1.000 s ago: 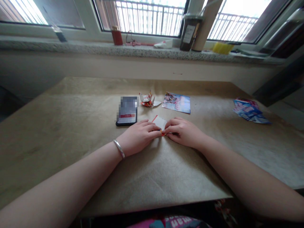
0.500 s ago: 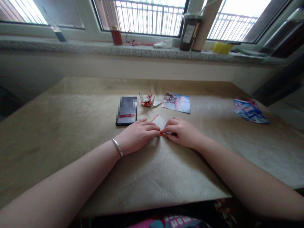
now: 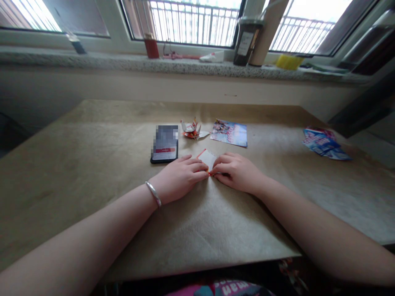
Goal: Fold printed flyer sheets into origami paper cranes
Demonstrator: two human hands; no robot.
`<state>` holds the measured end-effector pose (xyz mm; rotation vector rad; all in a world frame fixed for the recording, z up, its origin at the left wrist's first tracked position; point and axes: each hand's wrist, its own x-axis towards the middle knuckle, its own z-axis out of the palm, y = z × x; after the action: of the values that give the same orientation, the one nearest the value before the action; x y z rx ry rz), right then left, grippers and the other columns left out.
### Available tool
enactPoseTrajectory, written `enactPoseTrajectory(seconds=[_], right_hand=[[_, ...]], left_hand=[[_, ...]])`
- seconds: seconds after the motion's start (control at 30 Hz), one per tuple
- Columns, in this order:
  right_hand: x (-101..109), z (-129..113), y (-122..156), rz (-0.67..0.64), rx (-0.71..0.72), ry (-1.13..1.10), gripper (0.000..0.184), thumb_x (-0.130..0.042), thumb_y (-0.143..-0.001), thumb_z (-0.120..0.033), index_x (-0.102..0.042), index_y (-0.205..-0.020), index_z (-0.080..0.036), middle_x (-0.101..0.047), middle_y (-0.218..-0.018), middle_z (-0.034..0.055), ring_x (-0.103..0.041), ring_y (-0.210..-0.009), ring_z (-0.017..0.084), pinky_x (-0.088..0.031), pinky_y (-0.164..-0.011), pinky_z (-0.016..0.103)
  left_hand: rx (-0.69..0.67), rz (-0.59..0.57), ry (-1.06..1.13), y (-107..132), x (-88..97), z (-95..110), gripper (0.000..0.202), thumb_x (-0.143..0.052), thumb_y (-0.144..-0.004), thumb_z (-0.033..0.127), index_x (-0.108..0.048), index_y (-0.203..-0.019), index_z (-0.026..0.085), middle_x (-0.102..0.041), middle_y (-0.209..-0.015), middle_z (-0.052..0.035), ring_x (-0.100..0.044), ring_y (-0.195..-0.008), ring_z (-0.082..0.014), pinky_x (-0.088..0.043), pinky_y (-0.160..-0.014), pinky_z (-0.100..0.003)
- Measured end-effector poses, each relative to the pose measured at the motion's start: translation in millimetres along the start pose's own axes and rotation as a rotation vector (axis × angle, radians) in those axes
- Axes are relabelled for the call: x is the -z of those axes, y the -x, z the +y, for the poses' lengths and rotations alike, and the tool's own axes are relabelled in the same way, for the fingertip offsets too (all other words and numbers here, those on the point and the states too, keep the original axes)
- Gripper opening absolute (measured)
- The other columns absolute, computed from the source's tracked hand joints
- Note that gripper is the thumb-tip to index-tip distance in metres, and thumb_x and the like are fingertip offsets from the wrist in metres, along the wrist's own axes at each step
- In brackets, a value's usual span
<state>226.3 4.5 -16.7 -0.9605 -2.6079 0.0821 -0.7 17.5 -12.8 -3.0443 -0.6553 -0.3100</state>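
Observation:
A small folded piece of paper (image 3: 207, 159), white with a red-orange edge, stands between my hands on the tan mat. My left hand (image 3: 180, 176) pinches its left side, and a silver bangle (image 3: 153, 194) circles that wrist. My right hand (image 3: 236, 172) grips its right side, and the fingers of both hands hide its lower end. Just beyond my left hand lies a black smartphone (image 3: 165, 144), its screen blurred. A folded origami crane (image 3: 190, 130) in red and white sits behind the paper, next to a printed picture card (image 3: 230, 133).
The tan mat (image 3: 92, 164) covers the table, and its front edge runs under my forearms. Colourful printed papers (image 3: 324, 144) lie at the right. Behind the table rises a wall with a granite windowsill (image 3: 123, 61) holding a red cup (image 3: 151, 48) and a dark jar (image 3: 245, 45).
My right hand has shifted slightly left, closer to my left hand, and covers more of the paper's lower end. My left hand and the objects on the table stay nearly still.

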Motion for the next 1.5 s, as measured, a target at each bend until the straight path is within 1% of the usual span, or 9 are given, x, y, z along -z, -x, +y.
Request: enactPoseTrajectory(seconds=[0.17, 0.4, 0.63, 0.8, 0.93, 1.07, 1.2, 1.5], right_hand=[[0.9, -0.4, 0.5, -0.002, 0.019, 0.015, 0.019, -0.052, -0.085, -0.02, -0.07, -0.088, -0.019, -0.068, -0.091, 0.0063, -0.055, -0.084, 0.019, -0.045, -0.077, 0.032], [1.4, 0.4, 0.3, 0.014, 0.039, 0.003, 0.017, -0.053, -0.084, -0.019, -0.07, -0.087, -0.02, -0.068, -0.091, 0.0058, -0.056, -0.083, 0.018, -0.045, -0.077, 0.031], [-2.3, 2.9, 2.3, -0.004, 0.105, 0.027, 0.022, -0.048, -0.088, -0.019, -0.068, -0.094, -0.023, -0.068, -0.094, 0.0041, -0.057, -0.086, 0.017, -0.045, -0.077, 0.03], [-1.5, 0.7, 0.1, -0.006, 0.115, 0.045, 0.021, -0.047, -0.088, -0.02, -0.068, -0.092, -0.022, -0.068, -0.093, 0.005, -0.057, -0.085, 0.017, -0.044, -0.076, 0.03], [-1.0, -1.6, -1.4, -0.033, 0.116, 0.101, 0.02, -0.047, -0.088, -0.021, -0.067, -0.089, -0.02, -0.068, -0.092, 0.0058, -0.056, -0.086, 0.018, -0.043, -0.077, 0.03], [0.8, -2.1, -1.4, -0.044, 0.097, 0.127, 0.021, -0.046, -0.086, -0.019, -0.067, -0.083, -0.02, -0.067, -0.089, 0.0058, -0.056, -0.083, 0.017, -0.043, -0.074, 0.029], [4.8, -1.2, -0.7, -0.056, 0.096, 0.137, 0.018, -0.049, -0.083, -0.017, -0.066, -0.076, -0.02, -0.067, -0.084, 0.0056, -0.055, -0.078, 0.016, -0.041, -0.069, 0.028], [11.1, 0.1, 1.8, -0.083, 0.078, 0.143, 0.017, -0.051, -0.08, -0.015, -0.066, -0.073, -0.021, -0.066, -0.082, 0.0042, -0.054, -0.076, 0.016, -0.039, -0.066, 0.027]], left_hand=[[0.004, -0.016, 0.014, 0.0, 0.2, -0.8, 0.028, -0.043, -0.089, 0.012, -0.058, -0.11, 0.021, -0.06, -0.122, -0.0043, -0.053, -0.114, -0.0206, -0.037, -0.102, -0.044], [-0.017, 0.042, 0.079, -0.7, -3.7, -1.6, 0.031, -0.042, -0.088, 0.009, -0.061, -0.111, 0.018, -0.061, -0.12, -0.0063, -0.055, -0.113, -0.018, -0.044, -0.1, -0.036], [-0.007, 0.042, 0.101, -0.8, -1.9, -0.8, 0.032, -0.042, -0.087, 0.009, -0.062, -0.11, 0.018, -0.062, -0.119, -0.0061, -0.055, -0.114, -0.0173, -0.045, -0.101, -0.036], [0.001, 0.034, 0.092, -0.7, -1.9, 0.0, 0.032, -0.044, -0.085, 0.008, -0.061, -0.109, 0.019, -0.061, -0.12, -0.0053, -0.054, -0.114, -0.0182, -0.045, -0.099, -0.036], [0.003, 0.024, 0.081, -0.2, -1.9, 0.3, 0.031, -0.044, -0.085, 0.008, -0.061, -0.108, 0.019, -0.061, -0.12, -0.0049, -0.054, -0.114, -0.0188, -0.046, -0.099, -0.036], [0.009, 0.011, 0.069, 0.4, -2.3, 0.0, 0.029, -0.044, -0.086, 0.009, -0.061, -0.107, 0.019, -0.059, -0.121, -0.0045, -0.055, -0.114, -0.0195, -0.046, -0.098, -0.036], [0.002, 0.022, 0.072, 0.2, -2.4, -0.5, 0.03, -0.044, -0.085, 0.009, -0.062, -0.106, 0.02, -0.06, -0.12, -0.0048, -0.055, -0.114, -0.0183, -0.046, -0.098, -0.035], [0.004, 0.032, 0.06, 0.1, -2.5, 0.0, 0.031, -0.044, -0.084, 0.008, -0.062, -0.107, 0.019, -0.061, -0.119, -0.0047, -0.056, -0.112, -0.019, -0.047, -0.098, -0.036]])
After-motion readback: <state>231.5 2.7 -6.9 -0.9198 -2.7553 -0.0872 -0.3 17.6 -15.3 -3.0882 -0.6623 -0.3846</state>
